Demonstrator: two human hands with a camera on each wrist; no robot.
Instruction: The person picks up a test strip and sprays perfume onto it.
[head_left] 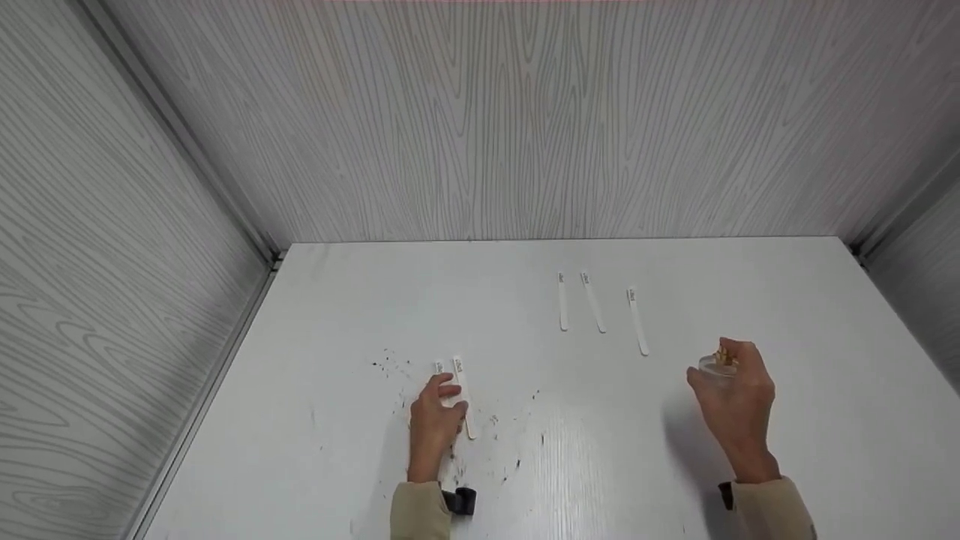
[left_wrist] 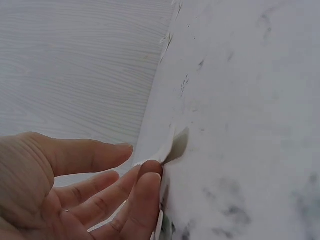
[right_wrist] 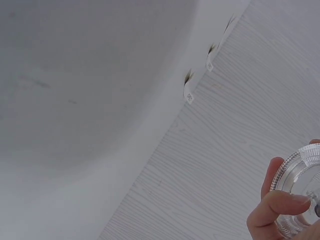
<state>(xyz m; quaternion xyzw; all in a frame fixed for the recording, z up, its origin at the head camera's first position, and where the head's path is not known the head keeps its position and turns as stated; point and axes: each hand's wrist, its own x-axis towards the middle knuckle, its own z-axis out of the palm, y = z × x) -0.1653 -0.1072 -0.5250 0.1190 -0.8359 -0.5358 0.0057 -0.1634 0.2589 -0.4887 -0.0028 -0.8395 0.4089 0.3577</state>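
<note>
My left hand (head_left: 435, 424) is over two slim white paper strips with small print at their far ends, one of them the right-hand strip (head_left: 460, 379). In the left wrist view its fingertips (left_wrist: 150, 181) touch the edge of a strip, and the thumb stands apart from them. Raised above the right side of the table, my right hand (head_left: 739, 405) grips a clear round bottle (head_left: 714, 367) with a gold-coloured top. The right wrist view shows the bottle's ridged clear rim (right_wrist: 281, 175) with fingers around it; the rest is cut off.
Three more printed white strips lie spaced apart farther back: a left one (head_left: 563, 307), a middle one (head_left: 593, 304) and a right one (head_left: 637, 324). Dark specks mark the white table (head_left: 315, 322) around the left hand. Wood-grain panels (head_left: 487, 135) enclose the back and sides.
</note>
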